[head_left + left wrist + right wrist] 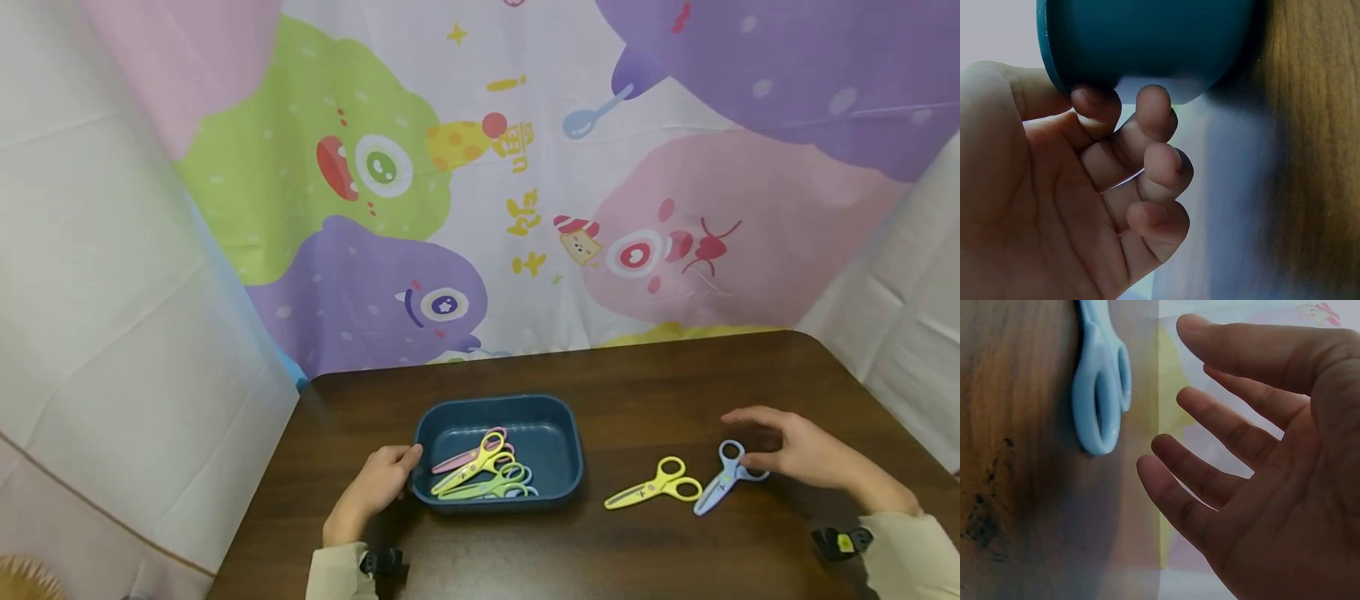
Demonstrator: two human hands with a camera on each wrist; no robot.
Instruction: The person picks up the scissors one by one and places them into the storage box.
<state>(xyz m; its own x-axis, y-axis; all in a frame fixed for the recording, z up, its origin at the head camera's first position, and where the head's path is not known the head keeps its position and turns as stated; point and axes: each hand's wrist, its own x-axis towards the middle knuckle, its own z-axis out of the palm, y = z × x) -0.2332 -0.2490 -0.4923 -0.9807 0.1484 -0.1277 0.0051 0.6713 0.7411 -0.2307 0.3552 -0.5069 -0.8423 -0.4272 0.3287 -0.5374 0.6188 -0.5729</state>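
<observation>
Shows a dark brown, wood-grain tabletop (637,392) with rounded far corners and a faint sheen toward the near side. Backs onto a white cloth (547,321) printed with a green monster (277,175), a pink monster (645,192), two purple ones, and yellow lettering (523,218) turned sideways. Has a creased white sheet on the left (135,250) and another on the right (918,275). Includes, at lower left, a pale pinkish surface (90,525) below a thin brown line, plus something bristly and straw-coloured (28,579), partly cut off.

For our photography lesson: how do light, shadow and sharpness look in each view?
Head view: evenly lit, faint sheen on the table; left wrist view: left hand dim against a pale background; right wrist view: right hand dim, blue scissors slightly soft, shadow nearby.
</observation>
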